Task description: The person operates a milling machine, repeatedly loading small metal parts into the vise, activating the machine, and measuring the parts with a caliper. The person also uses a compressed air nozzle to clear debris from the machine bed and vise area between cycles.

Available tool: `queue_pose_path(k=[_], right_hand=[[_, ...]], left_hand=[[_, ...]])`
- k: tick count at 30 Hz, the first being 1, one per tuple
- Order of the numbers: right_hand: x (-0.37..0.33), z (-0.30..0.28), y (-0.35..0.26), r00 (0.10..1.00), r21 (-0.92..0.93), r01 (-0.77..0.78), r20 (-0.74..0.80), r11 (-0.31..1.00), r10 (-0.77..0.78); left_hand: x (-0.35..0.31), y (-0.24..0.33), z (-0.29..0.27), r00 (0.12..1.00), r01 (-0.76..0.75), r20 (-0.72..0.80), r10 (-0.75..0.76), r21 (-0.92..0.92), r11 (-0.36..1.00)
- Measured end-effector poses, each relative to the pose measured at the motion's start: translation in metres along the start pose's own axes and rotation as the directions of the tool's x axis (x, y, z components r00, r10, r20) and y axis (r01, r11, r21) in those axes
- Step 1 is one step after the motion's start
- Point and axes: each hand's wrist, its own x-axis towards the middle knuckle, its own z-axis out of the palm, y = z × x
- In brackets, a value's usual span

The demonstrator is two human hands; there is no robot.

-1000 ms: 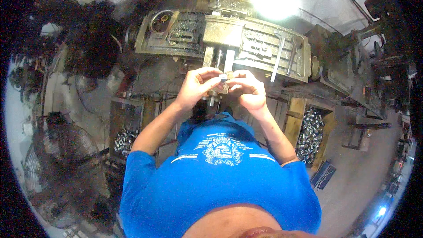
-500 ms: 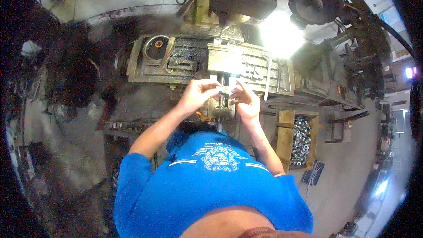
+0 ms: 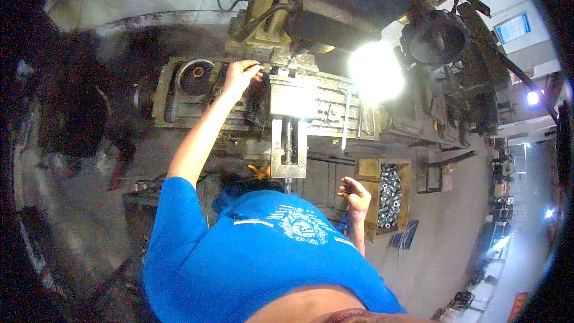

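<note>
At the far end of the steel machine vise (image 3: 289,170), my left hand (image 3: 241,76) reaches out with thumb and fingers pinched together. A small metal tip seems to show between the fingertips, beside the far jaw, but its kind is too small to make out. My right hand (image 3: 356,196) hovers left of a wooden crate (image 3: 367,168), its fingers loosely bent and apart, with nothing visible in them. Several metal nuts (image 3: 390,194) fill the crate. The vise's threaded screw (image 3: 288,140) shows between its rails; glare washes out the middle of the vise.
The slotted machine table (image 3: 160,110) carries a round metal ring (image 3: 197,66) at left and a long pale bar (image 3: 347,118) at right. A bright work lamp (image 3: 376,73) shines above. The dark machine head (image 3: 359,6) overhangs the far side.
Both hands were together over the near part of the vise. My left hand has moved away to the far jaw; my right has drawn back toward the crate. The view has shifted slightly.
</note>
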Motion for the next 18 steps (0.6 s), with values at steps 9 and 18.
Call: queue_pose_path(k=[9, 18], right_hand=[[0.001, -0.002, -0.005, 0.999, -0.012, -0.026, 0.022, 1.0, 0.026], [0.001, -0.007, 0.007, 0.995, -0.045, -0.076, 0.061, 0.996, 0.078]], left_hand=[[0.0, -0.007, 0.014, 0.999, -0.052, -0.003, 0.053, 0.193, 0.98], [-0.003, -0.007, 0.014, 0.999, -0.034, -0.002, 0.034, 0.049, 0.998]])
